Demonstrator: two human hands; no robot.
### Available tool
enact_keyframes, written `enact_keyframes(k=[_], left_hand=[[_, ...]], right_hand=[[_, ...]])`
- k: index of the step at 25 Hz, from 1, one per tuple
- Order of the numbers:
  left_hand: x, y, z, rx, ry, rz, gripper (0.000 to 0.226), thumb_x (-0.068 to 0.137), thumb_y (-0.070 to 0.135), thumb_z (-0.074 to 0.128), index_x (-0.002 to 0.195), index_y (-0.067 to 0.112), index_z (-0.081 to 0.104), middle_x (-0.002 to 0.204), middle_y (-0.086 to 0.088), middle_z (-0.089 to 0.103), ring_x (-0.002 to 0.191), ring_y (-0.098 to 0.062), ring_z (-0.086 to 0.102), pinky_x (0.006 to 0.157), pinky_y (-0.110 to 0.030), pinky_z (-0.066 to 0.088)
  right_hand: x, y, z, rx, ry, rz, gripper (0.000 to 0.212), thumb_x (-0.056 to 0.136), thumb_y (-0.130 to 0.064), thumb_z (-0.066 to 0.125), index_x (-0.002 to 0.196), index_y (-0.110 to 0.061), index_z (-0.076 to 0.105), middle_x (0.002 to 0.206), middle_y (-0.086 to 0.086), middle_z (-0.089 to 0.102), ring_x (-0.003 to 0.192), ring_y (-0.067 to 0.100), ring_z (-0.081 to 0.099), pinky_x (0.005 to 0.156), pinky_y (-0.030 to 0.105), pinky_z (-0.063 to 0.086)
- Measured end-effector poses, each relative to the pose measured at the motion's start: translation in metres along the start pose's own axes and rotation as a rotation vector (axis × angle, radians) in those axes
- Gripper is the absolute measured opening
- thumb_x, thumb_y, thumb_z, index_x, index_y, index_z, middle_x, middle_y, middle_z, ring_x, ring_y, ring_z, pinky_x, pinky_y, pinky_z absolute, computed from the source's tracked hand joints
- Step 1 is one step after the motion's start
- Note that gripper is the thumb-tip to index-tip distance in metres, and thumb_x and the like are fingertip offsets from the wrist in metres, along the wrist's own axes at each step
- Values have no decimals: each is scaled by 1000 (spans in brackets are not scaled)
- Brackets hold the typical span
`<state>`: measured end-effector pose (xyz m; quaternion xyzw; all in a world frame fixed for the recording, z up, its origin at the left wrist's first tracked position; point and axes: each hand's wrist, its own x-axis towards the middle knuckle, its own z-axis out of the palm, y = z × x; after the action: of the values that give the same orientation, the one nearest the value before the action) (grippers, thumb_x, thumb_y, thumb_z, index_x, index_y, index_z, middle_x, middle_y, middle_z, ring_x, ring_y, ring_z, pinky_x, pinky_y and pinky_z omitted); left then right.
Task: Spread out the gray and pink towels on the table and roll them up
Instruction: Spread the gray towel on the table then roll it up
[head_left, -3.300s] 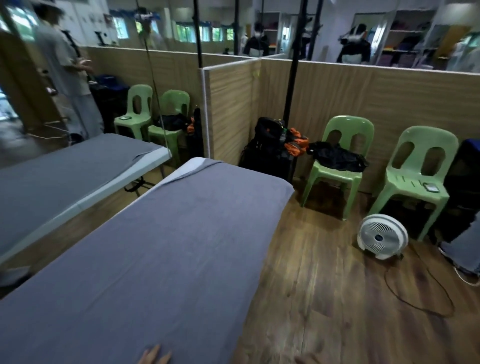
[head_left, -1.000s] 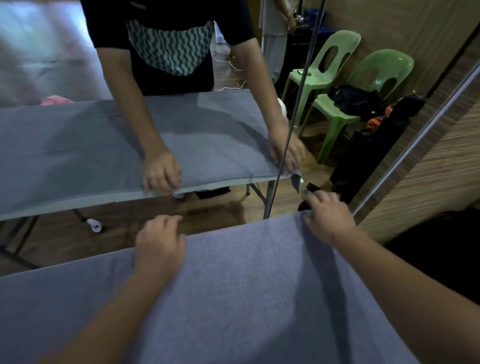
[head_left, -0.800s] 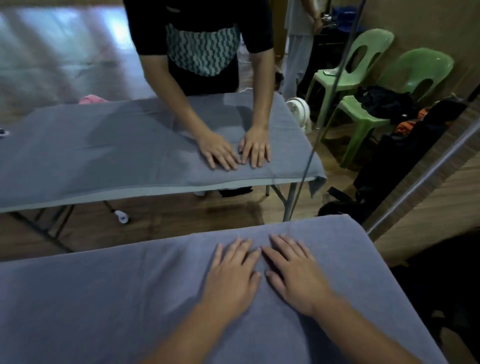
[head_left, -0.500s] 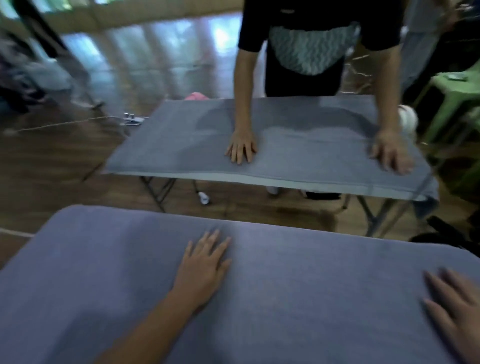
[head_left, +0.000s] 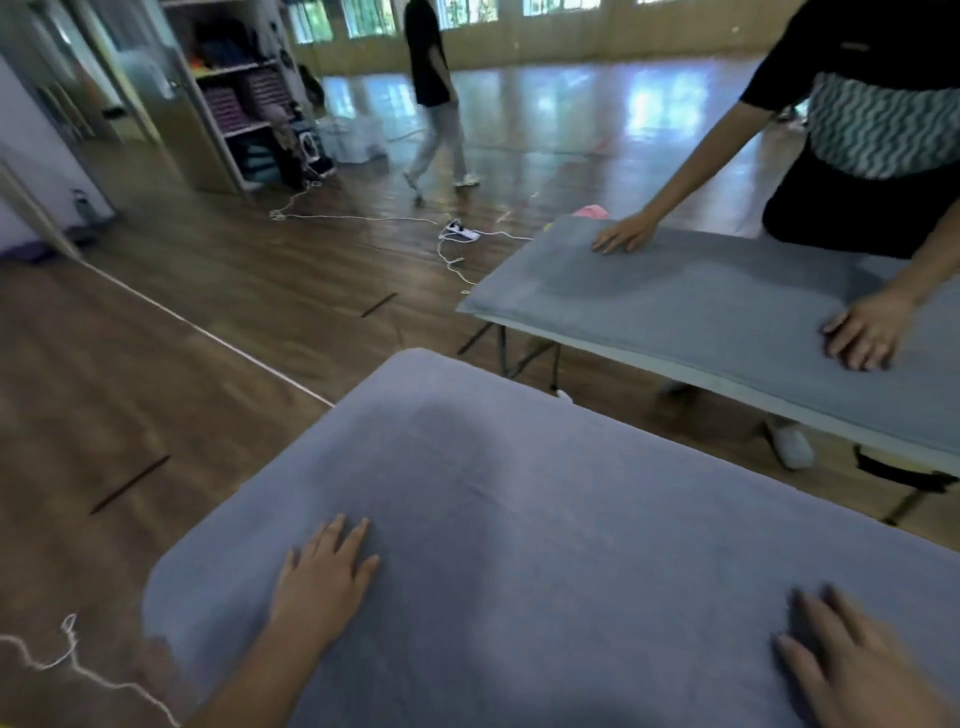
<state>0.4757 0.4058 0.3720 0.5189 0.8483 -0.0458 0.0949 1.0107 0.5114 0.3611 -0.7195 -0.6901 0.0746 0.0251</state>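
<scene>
— Where is the gray towel (head_left: 545, 519)?

— Spread flat over the near table, which it covers completely. One rounded corner points toward the open room.

— And the hands?

— Both lie on it, gripping nothing. The left hand (head_left: 324, 577) rests palm down near the towel's left end, fingers straight and slightly apart. The right hand (head_left: 852, 665) presses flat well to the right, fingers stretched out (it is blurred and partly cut off by the frame edge).

— Any pink towel?

— Only something pink (head_left: 589, 212) past the far corner of the second table (head_left: 727, 379); I cannot tell what it is.

— What's on that table?

— Another gray cloth (head_left: 701, 301). A second person (head_left: 872, 130) in a black top leans over it, both palms flat on the cloth.

— Beyond that?

— A wooden floor (head_left: 208, 312) with a power strip (head_left: 460, 233) and its white cord, a walking figure (head_left: 434, 93), and shelves (head_left: 244, 93) at the left.
</scene>
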Motion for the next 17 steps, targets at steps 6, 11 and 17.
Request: enact_keyframes(k=[6, 11, 17], left_hand=[[-23, -163, 16, -38, -9, 54, 74, 89, 76, 9, 138, 38, 50, 141, -4, 56, 125, -29, 57, 90, -52, 51], [-17, -257, 2, -7, -93, 160, 63, 83, 72, 34, 127, 36, 62, 132, 1, 63, 115, -27, 64, 77, -53, 57], [62, -264, -23, 101, -47, 461, 65, 67, 67, 47, 125, 39, 60, 134, 8, 61, 125, -12, 46, 76, -50, 57]], right_hand=[[-94, -231, 42, 140, -187, -355, 68, 76, -72, 42, 117, -25, 71, 128, 12, 65, 120, 28, 55, 104, 42, 37], [-169, -397, 65, 93, -276, -428, 72, 67, -66, 54, 130, -32, 60, 140, 4, 58, 124, 27, 59, 110, 27, 7], [-169, -519, 70, 79, -369, -495, 79, 58, -69, 50, 130, -36, 57, 139, -1, 58, 123, 18, 59, 109, 33, 14]])
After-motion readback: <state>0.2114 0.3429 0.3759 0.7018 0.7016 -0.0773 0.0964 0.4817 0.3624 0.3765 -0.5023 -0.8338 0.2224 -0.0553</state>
